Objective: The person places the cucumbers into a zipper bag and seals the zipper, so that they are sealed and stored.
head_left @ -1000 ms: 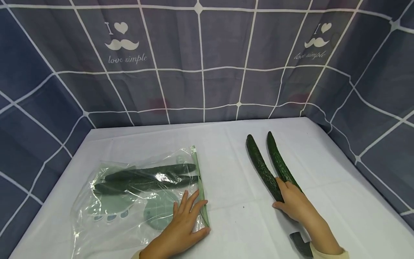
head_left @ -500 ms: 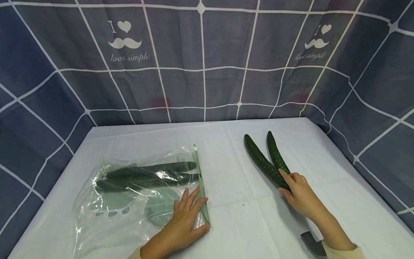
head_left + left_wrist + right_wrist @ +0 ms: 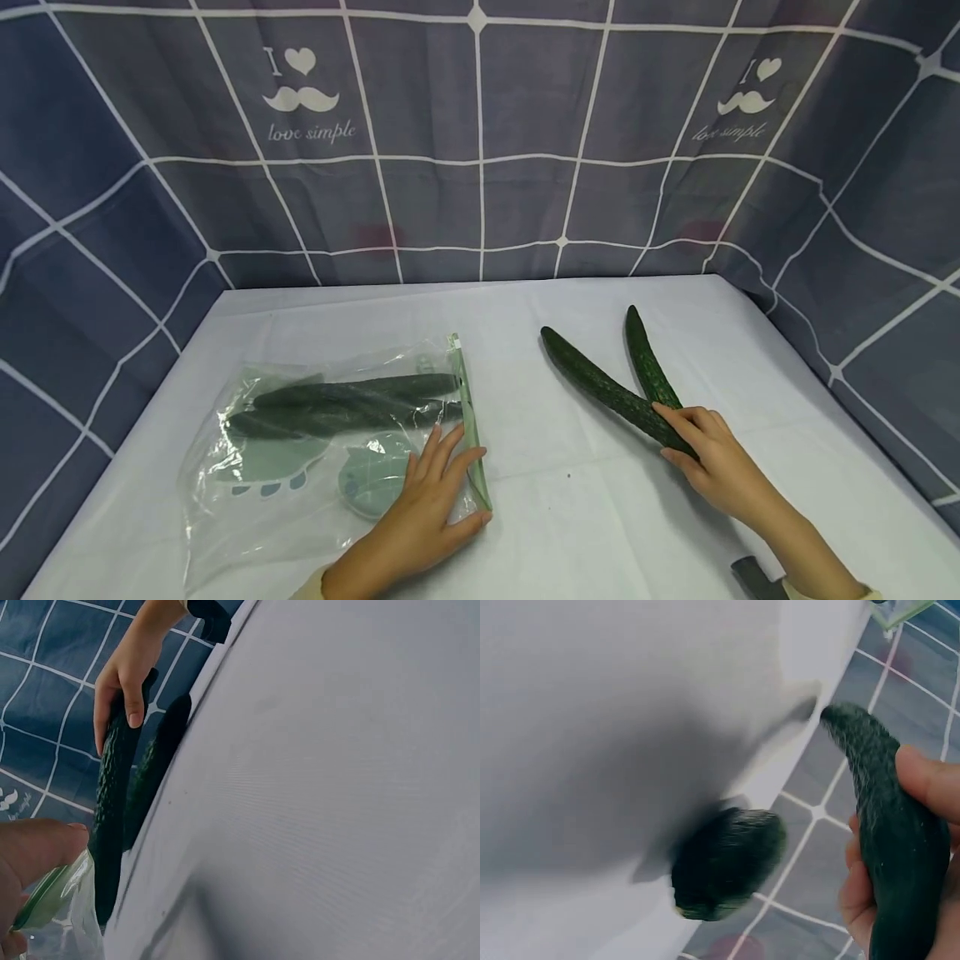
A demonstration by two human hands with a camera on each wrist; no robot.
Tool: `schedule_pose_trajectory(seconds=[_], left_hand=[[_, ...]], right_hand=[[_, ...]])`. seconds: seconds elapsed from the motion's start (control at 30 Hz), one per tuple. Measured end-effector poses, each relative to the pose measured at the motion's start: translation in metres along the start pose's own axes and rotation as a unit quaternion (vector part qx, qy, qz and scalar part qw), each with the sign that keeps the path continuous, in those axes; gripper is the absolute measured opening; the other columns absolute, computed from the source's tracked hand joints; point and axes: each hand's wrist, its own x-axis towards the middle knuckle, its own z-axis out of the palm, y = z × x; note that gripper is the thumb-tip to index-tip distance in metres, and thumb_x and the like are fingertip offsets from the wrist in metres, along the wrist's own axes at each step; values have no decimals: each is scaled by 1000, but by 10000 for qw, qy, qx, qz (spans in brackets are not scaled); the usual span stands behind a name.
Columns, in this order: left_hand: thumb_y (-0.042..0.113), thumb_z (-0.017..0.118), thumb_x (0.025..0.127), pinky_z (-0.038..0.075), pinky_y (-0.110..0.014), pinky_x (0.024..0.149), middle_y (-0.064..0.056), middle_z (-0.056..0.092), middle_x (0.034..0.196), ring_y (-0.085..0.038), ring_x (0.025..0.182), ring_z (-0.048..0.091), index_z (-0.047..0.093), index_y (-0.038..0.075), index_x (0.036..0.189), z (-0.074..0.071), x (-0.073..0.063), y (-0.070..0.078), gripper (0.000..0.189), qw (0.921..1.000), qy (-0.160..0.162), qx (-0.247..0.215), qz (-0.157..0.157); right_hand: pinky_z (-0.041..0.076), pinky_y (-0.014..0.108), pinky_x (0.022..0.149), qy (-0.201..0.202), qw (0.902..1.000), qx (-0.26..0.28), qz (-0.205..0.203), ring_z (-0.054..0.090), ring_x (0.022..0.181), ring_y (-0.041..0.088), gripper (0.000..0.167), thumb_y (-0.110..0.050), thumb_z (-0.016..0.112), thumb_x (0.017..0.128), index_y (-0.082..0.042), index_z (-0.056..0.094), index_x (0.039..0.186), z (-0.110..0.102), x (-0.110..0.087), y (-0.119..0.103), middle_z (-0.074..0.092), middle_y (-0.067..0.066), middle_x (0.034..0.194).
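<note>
A dark green cucumber (image 3: 600,387) is gripped near its lower end by my right hand (image 3: 723,462), thumb on one side and fingers on the other. Its free end points up and left; in the right wrist view the held cucumber (image 3: 904,847) hangs above the white cloth, its shadow below. A second cucumber (image 3: 648,358) lies beyond, partly hidden by the hand. My left hand (image 3: 423,504) rests with spread, fairly straight fingers on a clear plastic zip bag (image 3: 262,525), at its green zip edge (image 3: 467,400). Two cucumbers (image 3: 352,404) lie inside the bag.
A white cloth (image 3: 555,533) covers the table. Dark checked fabric (image 3: 420,200) with white lines rises behind and on both sides. A dark strap (image 3: 753,575) shows at the right wrist.
My right hand has shifted right and swung the gripped cucumber's far end leftward, away from the other cucumber. My left hand stays at the bag's zip edge.
</note>
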Motion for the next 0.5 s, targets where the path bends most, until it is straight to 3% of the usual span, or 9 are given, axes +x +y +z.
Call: schedule_pose_trajectory(seconds=[0.23,0.5], left_hand=[[35,67,80,22,-72,93,-14,23,148,-42,137,11,41,18,132,-7,-1,3,61,10000,42,-41,-25],[37,66,81,21,-71,95,-9,16,151,-39,139,7,39,20,134,-11,-2,5,61,10000,85,-29,-25]], right_hand=[[37,21,71,-62,9979,532,-363,39,97,1,73,-1,76,66,-15,48,132,-11,1,-11,52,-4,105],[29,4,86,-53,9886,1259,-825,42,104,-2,68,4,75,64,-8,52,128,-12,2,-17,52,-4,110]])
